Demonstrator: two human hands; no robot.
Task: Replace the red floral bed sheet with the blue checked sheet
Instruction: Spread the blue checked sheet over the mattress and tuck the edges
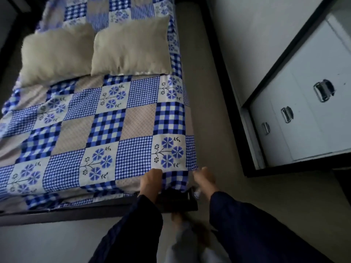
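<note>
Two beige pillows, left (55, 54) and right (131, 48), lay side by side across the bed, their inner ends touching. A dark bed frame (76, 213) ran along the near edge above a pale floor (47, 243). Across the floor stood a white drawer unit (307, 133) in a black surround, bearing three metal handles (322, 91).

Arms forward — left hand (151, 179) curled in grip, right hand (204, 177) blurred, perhaps curled too.

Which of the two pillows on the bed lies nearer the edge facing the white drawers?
The pillow beside that edge of the blue checked sheet, nearly reaching it; the other pillow lies past it, toward the far side.
</note>
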